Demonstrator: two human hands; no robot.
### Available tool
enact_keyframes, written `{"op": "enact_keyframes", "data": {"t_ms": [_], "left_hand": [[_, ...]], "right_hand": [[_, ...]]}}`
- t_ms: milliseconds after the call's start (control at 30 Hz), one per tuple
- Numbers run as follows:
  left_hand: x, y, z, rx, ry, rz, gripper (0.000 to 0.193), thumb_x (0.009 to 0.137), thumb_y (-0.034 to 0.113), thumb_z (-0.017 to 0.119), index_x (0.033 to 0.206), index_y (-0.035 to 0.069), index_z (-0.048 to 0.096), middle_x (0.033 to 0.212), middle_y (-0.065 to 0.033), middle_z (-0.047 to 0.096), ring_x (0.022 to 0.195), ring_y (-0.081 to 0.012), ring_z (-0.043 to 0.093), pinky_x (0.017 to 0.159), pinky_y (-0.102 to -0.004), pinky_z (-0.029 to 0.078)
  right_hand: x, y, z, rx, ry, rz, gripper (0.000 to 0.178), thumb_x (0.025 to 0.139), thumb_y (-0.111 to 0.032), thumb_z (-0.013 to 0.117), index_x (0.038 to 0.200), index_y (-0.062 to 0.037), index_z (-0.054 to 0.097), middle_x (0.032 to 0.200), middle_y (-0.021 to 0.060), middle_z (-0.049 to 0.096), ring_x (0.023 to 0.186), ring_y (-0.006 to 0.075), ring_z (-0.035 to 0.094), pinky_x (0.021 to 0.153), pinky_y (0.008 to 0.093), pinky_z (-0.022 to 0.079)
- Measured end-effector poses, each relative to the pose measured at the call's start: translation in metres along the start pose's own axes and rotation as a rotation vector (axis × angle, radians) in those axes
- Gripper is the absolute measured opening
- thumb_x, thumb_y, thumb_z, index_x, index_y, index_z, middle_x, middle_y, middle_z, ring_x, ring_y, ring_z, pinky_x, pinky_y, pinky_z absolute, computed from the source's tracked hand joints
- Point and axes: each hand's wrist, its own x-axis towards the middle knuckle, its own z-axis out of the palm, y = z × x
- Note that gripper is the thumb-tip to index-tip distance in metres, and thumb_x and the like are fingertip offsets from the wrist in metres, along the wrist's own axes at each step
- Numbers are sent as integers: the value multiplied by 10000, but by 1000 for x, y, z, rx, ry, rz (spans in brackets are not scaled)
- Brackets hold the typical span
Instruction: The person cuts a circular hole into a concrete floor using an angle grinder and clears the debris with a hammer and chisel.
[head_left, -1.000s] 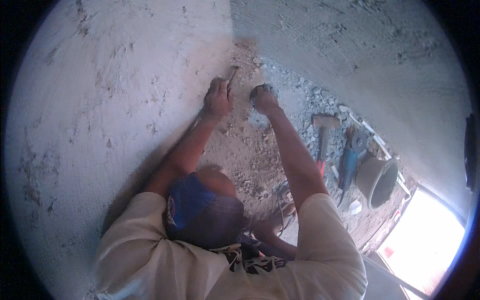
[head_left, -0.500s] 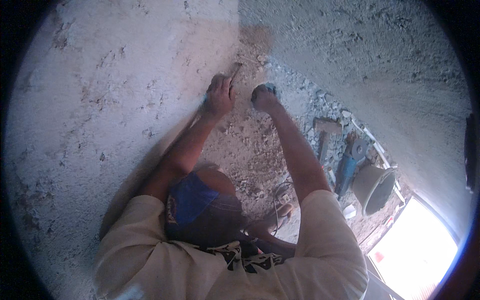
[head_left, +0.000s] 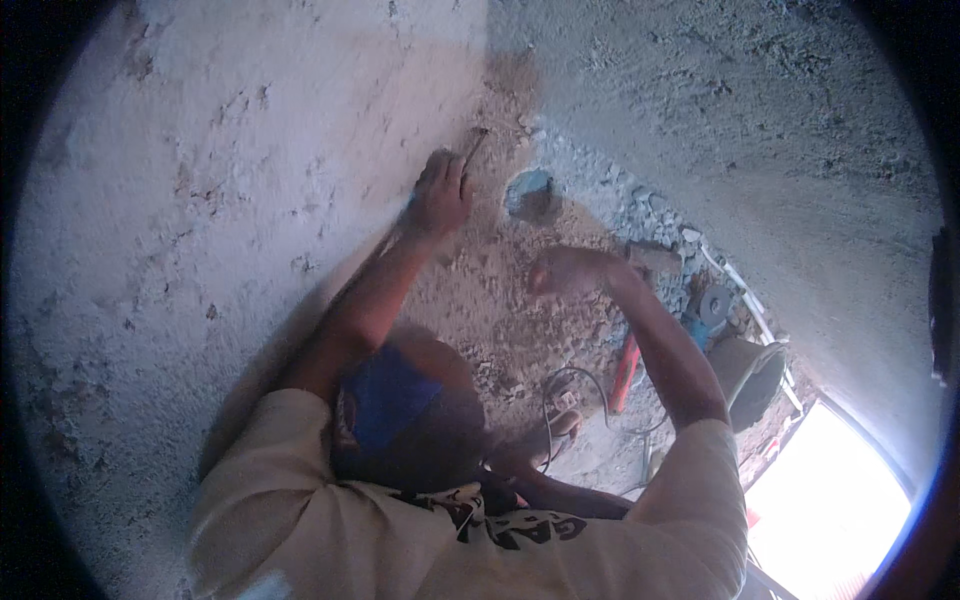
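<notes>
My left hand [head_left: 443, 190] is closed around a thin dark chisel [head_left: 476, 148], its tip by the base of the left wall [head_left: 200, 180]. My right hand [head_left: 572, 272], a little blurred, hovers over the rubble with its fingers curled; whether it holds anything is hidden. Just beyond it is a rounded bluish patch [head_left: 530, 190] on the ground, partly in shadow. Close to my right wrist lies a hammer head [head_left: 655, 257]. A red handle [head_left: 625, 372] shows beside my forearm; I cannot tell whether it belongs to that hammer.
To the right lie a blue angle grinder [head_left: 712, 303], partly behind my arm, a tipped bucket [head_left: 755, 380] and a white pipe [head_left: 740, 270] along the wall. A dark cable [head_left: 590, 375] loops near my foot [head_left: 563, 425]. A bright opening [head_left: 840, 500] is at lower right.
My right hand has drawn back and to the right from the bluish patch, which now shows. The red handle has come into view beside my arm. My left hand has hardly moved.
</notes>
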Motion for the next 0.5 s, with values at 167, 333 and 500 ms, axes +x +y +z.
{"op": "enact_keyframes", "data": {"t_ms": [167, 333, 500], "left_hand": [[4, 7, 9, -31, -26, -43, 353, 857, 210, 592, 1127, -5, 521, 1107, -247, 541, 1015, -441, 554, 856, -502, 486], [4, 3, 9, -108, 71, 17, 315, 845, 190, 605, 1105, 25, 540, 1011, -232, 565, 910, -432, 579, 802, -509, 484], [-4, 0, 3, -63, 8, -76, 319, 843, 189, 603, 1111, 29, 540, 1018, -224, 571, 913, -428, 586, 781, -504, 493]], "right_hand": [[12, 20, -8, 3, 578, 171, 291, 886, -203, 577, 1124, -51, 649, 1072, 177, 669, 1047, 334, 618, 921, 434, 473], [122, 87, -8, -222, 885, 283, 323, 879, -179, 528, 1143, -20, 623, 1177, 201, 603, 1177, 369, 518, 1029, 441, 393], [128, 55, -2, -467, 849, 342, 345, 877, -223, 517, 1109, 9, 622, 1149, 182, 619, 1231, 461, 430, 987, 493, 422]]}}
